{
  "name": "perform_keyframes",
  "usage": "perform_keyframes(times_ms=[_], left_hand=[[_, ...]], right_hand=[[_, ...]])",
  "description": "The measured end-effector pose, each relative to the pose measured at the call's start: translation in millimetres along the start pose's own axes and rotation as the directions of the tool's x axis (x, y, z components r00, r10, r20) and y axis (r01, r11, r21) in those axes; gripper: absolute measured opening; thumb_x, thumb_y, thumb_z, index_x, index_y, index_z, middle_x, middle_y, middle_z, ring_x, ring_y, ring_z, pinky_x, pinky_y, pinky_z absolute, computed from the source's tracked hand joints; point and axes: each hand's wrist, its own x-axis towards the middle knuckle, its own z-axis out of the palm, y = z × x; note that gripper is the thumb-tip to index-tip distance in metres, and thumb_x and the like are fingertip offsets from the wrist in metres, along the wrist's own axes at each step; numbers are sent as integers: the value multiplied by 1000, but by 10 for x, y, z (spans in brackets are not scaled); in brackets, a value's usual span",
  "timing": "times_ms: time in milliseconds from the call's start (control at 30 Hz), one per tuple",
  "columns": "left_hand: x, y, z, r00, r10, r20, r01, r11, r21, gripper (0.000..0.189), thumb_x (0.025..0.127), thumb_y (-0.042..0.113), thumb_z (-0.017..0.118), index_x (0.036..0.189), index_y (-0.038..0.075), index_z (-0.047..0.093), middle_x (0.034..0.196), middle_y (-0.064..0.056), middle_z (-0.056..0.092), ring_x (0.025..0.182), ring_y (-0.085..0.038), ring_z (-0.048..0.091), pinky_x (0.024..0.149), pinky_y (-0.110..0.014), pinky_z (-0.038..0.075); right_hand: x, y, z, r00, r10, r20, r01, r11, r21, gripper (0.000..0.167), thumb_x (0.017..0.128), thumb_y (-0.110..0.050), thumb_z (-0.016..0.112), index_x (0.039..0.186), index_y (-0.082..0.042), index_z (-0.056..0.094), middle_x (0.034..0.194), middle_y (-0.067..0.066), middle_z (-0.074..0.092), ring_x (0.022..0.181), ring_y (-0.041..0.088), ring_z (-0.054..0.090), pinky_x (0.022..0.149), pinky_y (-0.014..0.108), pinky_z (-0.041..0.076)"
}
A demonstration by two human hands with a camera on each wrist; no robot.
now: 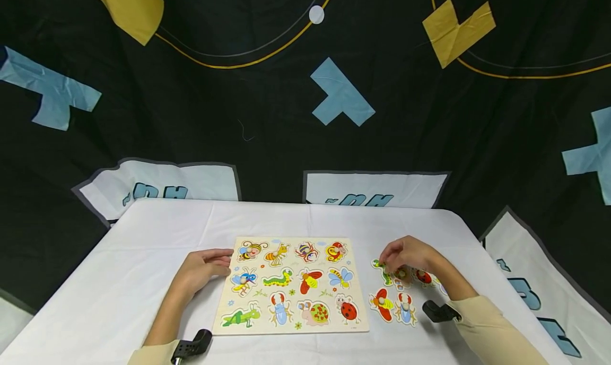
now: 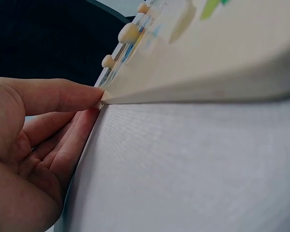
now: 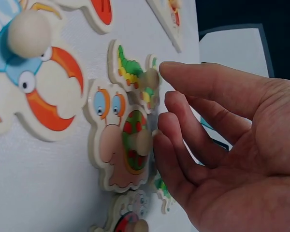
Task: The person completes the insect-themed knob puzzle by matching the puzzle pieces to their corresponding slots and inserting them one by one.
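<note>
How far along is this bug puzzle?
Partway, it seems. Knobs stand on the board, so part looks filled. The right hand is near the snail and caterpillar, though no grip is clear; the left hand touches the board's edge. Those two, the beetle, ladybug and red-winged bug, at least, lie loose, still to place.

Puzzle board (image 1: pixel 295 263), pieces (image 1: pixel 382 304) on tablecloth (image 1: pixel 353 224)
</note>
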Motion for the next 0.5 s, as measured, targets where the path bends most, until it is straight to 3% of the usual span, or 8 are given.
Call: perform_keyframes(times_ms=[300,500], left_hand=[[-2,-6,-1,1000,4,3,-4,1000,6,52,78,10,78,130,7,69,104,-4,77,95,-13,67,98,-44,42],[-3,3,-15,1000,15,2,-15,1000,8,53,78,9,78,130,7,69,102,-4,77,93,-11,66,94,-38,42]], right_hand=[[4,34,45,998,-37,51,36,999,26,27,73,-4,83,99,0,75,80,1,67,75,17,58,67,31,50],[8,14,63,996,-9,88,7,1000,23,25,72,0,81,96,1,75,74,1,62,68,16,55,54,29,45]])
